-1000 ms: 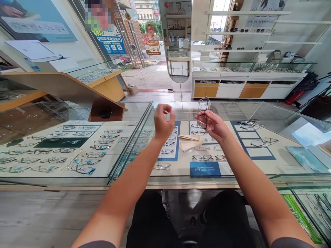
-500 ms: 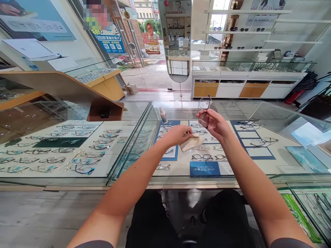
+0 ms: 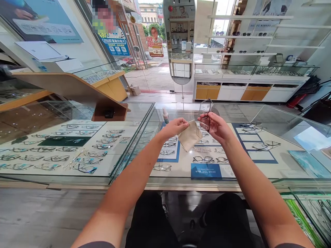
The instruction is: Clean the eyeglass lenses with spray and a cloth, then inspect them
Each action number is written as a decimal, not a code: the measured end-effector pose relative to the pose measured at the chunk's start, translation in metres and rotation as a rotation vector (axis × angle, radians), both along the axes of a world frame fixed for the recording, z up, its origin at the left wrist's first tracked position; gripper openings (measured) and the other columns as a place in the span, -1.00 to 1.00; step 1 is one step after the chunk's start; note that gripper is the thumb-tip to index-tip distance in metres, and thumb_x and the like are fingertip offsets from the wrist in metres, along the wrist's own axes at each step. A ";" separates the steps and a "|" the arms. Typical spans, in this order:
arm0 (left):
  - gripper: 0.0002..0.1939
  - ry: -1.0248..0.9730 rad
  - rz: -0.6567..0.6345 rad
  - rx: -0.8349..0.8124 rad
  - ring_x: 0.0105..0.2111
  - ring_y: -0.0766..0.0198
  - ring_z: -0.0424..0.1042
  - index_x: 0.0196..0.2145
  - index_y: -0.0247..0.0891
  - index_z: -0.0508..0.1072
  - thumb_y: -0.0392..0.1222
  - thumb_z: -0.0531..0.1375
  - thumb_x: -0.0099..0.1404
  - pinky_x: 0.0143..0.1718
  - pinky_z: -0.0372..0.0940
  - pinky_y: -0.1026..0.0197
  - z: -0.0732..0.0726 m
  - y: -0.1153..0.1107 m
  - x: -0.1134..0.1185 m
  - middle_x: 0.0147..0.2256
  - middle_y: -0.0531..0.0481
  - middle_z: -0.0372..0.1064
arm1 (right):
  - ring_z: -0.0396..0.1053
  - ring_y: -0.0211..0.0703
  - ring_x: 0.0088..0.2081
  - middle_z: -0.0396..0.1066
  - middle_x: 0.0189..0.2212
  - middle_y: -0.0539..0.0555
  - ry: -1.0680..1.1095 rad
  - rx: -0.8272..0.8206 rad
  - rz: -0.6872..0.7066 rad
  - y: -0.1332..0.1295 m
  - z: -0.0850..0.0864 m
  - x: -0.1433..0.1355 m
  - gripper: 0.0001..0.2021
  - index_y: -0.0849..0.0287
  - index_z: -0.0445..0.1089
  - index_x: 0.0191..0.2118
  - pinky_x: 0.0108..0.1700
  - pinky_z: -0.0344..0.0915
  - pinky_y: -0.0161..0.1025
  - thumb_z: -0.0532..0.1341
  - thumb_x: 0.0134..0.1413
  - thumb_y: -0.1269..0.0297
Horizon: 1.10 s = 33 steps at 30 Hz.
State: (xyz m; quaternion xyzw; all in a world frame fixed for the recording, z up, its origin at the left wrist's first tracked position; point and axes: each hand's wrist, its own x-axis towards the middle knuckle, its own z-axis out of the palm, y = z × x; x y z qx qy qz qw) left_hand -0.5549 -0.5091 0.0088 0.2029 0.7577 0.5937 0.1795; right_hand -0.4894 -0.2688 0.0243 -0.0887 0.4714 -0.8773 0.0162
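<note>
A beige cloth (image 3: pixel 190 136) hangs from the closed fingers of my left hand (image 3: pixel 174 129), above the glass counter. Just to its right, my right hand (image 3: pixel 218 126) pinches a pair of dark-framed glasses (image 3: pixel 205 123), which is turned upright with one lens above the other. The cloth's upper right edge lies close to the lower lens; whether they touch I cannot tell. Behind my left hand a small white bottle (image 3: pixel 165 116) stands on the counter top.
Rows of glasses (image 3: pixel 203 159) lie inside the glass counter (image 3: pixel 144 137). A wooden stand (image 3: pixel 108 106) rises on the left. An oval mirror (image 3: pixel 180 41) stands beyond the counter, and a blue leaflet (image 3: pixel 206 171) lies in the case near the front.
My left hand has risen slightly and shifted left, and the cloth now hangs spread out instead of bunched. The view has shifted a little; my right hand still holds the glasses.
</note>
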 end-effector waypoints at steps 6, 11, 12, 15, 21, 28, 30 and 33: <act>-0.52 -0.162 0.200 0.344 -0.49 0.38 0.33 -0.29 -0.21 0.42 0.10 0.55 0.08 -0.47 0.19 0.31 0.018 0.000 0.006 -0.42 0.12 0.40 | 0.61 -0.10 -0.03 0.64 -0.15 0.05 -0.021 0.027 0.069 -0.006 -0.003 0.002 -0.68 0.12 0.51 -0.29 -0.01 0.54 -0.23 0.59 0.03 0.11; -0.58 -0.244 0.290 0.570 -0.43 0.37 0.45 -0.24 -0.22 0.43 -0.09 0.56 0.13 -0.41 0.34 0.31 0.025 0.005 0.012 -0.38 0.13 0.47 | 0.61 -0.07 -0.03 0.64 -0.15 0.06 -0.009 0.085 0.127 -0.014 -0.010 0.004 -0.65 0.10 0.47 -0.29 0.02 0.53 -0.16 0.59 0.05 0.06; -0.59 -0.264 0.294 0.606 -0.43 0.37 0.47 -0.22 -0.22 0.43 -0.12 0.55 0.15 -0.41 0.35 0.31 0.025 0.006 0.012 -0.36 0.12 0.48 | 0.61 -0.07 -0.04 0.64 -0.14 0.06 -0.005 0.105 0.134 -0.015 -0.011 0.004 -0.66 0.10 0.48 -0.27 0.03 0.52 -0.15 0.58 0.08 0.05; -0.64 -0.303 0.295 0.675 -0.43 0.38 0.48 -0.21 -0.23 0.44 -0.19 0.53 0.21 -0.42 0.35 0.32 0.026 0.005 0.012 -0.36 0.12 0.50 | 0.60 -0.08 -0.05 0.64 -0.14 0.07 0.018 0.170 0.168 -0.016 -0.012 0.007 -0.69 0.09 0.49 -0.25 0.06 0.48 -0.14 0.54 0.14 0.05; -0.79 -0.370 0.211 0.693 -0.47 0.37 0.48 -0.19 -0.30 0.52 -0.19 0.45 0.34 -0.47 0.36 0.32 0.026 -0.001 0.006 -0.37 0.05 0.52 | 0.55 -0.08 -0.06 0.63 -0.14 0.10 0.047 0.299 0.241 -0.017 -0.011 0.010 -0.70 0.11 0.46 -0.25 0.01 0.39 -0.14 0.51 0.19 0.05; -0.58 -0.503 0.094 0.765 -0.39 0.29 0.57 -0.07 -0.41 0.61 -0.59 0.15 0.17 -0.34 0.48 0.29 0.029 -0.005 0.004 -0.30 -0.10 0.60 | 0.54 -0.08 -0.06 0.62 -0.15 0.10 0.054 0.313 0.233 -0.017 -0.009 0.010 -0.72 0.11 0.47 -0.25 -0.06 0.34 -0.17 0.49 0.20 0.05; -0.49 -0.480 0.070 0.741 -0.35 0.31 0.59 -0.01 -0.39 0.62 -0.65 0.17 0.13 -0.28 0.49 0.31 0.026 -0.005 0.004 -0.26 -0.10 0.63 | 0.54 -0.08 -0.06 0.62 -0.15 0.10 0.059 0.295 0.243 -0.018 -0.008 0.011 -0.71 0.11 0.48 -0.25 -0.03 0.35 -0.16 0.50 0.19 0.05; -0.56 -0.441 0.004 0.733 -0.32 0.31 0.60 0.04 -0.36 0.62 -0.56 0.34 0.22 -0.26 0.48 0.32 0.022 -0.005 0.004 -0.23 -0.10 0.64 | 0.55 -0.07 -0.07 0.61 -0.16 0.10 0.063 0.268 0.253 -0.018 -0.008 0.011 -0.71 0.12 0.51 -0.24 0.00 0.37 -0.15 0.51 0.18 0.04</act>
